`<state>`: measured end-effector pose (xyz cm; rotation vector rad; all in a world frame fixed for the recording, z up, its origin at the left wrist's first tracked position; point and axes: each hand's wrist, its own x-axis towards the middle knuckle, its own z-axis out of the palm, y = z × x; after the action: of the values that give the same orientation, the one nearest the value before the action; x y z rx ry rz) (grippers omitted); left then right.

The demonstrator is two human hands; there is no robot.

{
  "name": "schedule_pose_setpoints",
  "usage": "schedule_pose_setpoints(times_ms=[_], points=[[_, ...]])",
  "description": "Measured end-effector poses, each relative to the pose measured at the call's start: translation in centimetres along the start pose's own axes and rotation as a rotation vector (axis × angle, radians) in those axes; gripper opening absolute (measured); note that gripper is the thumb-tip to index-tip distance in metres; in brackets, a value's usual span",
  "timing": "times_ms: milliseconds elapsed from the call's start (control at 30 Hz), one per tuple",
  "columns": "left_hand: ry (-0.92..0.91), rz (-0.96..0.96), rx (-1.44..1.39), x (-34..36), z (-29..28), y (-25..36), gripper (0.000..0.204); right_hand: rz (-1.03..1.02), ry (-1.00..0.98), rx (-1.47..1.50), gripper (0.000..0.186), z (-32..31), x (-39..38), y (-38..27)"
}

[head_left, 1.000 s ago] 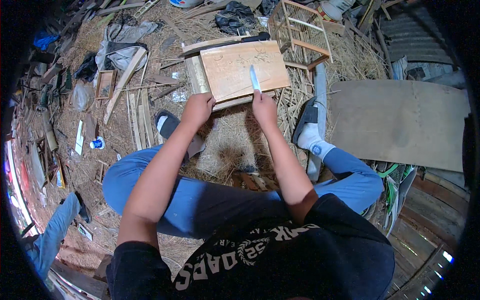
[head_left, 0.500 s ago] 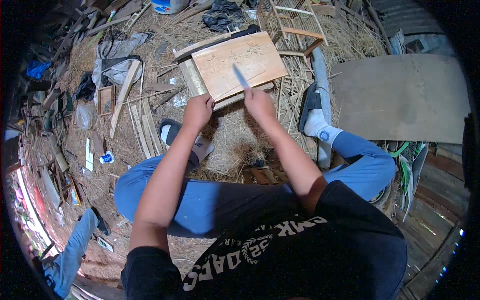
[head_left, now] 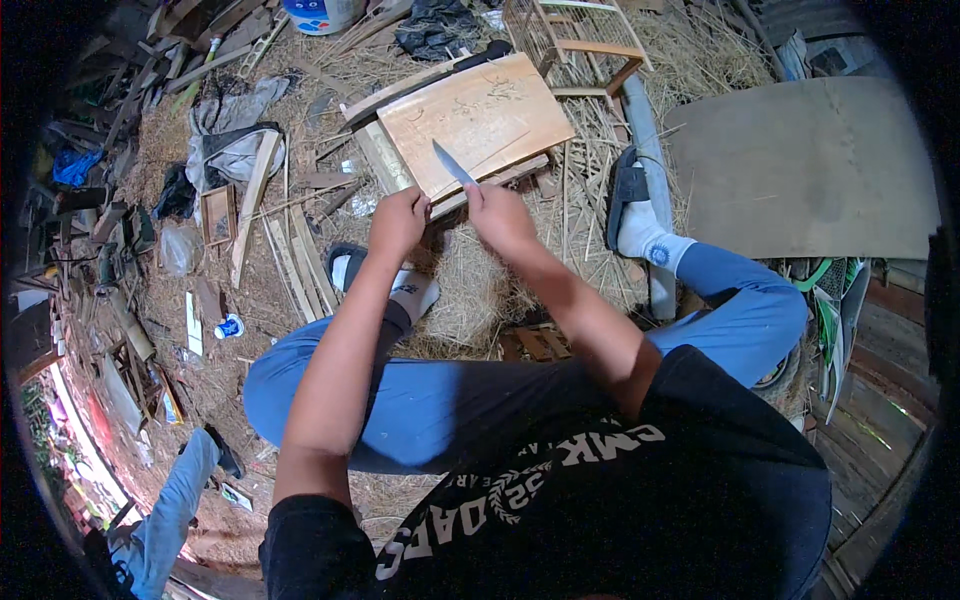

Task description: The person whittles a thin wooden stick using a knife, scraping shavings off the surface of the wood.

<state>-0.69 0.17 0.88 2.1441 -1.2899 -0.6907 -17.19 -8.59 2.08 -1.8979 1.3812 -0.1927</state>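
Note:
A light wooden board (head_left: 510,100) lies tilted on a low wooden stand in front of me. My right hand (head_left: 503,217) is closed round the handle of a knife (head_left: 452,160), its blade pointing up and left over the board. At the board's near left corner, my left hand (head_left: 399,222) is pinched shut on the end of a thin wooden strip (head_left: 500,151). That strip slants across the board to the far right, passing by the knife. Small dark shavings (head_left: 505,88) are scattered on the board's far part.
A slatted wooden cage (head_left: 590,45) stands beyond the board on the right. A dark long-handled tool (head_left: 480,58) lies along the board's far edge. Loose sticks (head_left: 300,262) lie left on the straw-covered ground. A large flat sheet (head_left: 800,180) is at right; another person's leg (head_left: 175,510) shows lower left.
My right hand has moved slightly left and nearer, and the knife blade now leans further left. The left hand stays at the board's corner. The whole view has shifted a little.

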Motion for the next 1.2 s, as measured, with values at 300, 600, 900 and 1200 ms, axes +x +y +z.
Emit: schedule_pose_setpoints(times_ms=[300,600,900,1200], points=[[-0.024,-0.012,-0.038,0.2,0.0,-0.4,0.023,0.029,0.017,-0.002,0.041,0.0,0.7,0.7],[-0.02,-0.008,-0.014,0.2,0.0,-0.1,0.023,-0.031,0.032,0.012,0.048,1.4,-0.1,0.9],[-0.018,-0.005,-0.043,0.1,-0.2,0.3,0.022,-0.1,-0.008,0.027,0.044,2.7,-2.1,-0.1],[-0.042,0.001,-0.055,0.2,-0.7,0.9,0.022,0.056,0.188,0.01,0.047,-3.4,3.8,4.0]])
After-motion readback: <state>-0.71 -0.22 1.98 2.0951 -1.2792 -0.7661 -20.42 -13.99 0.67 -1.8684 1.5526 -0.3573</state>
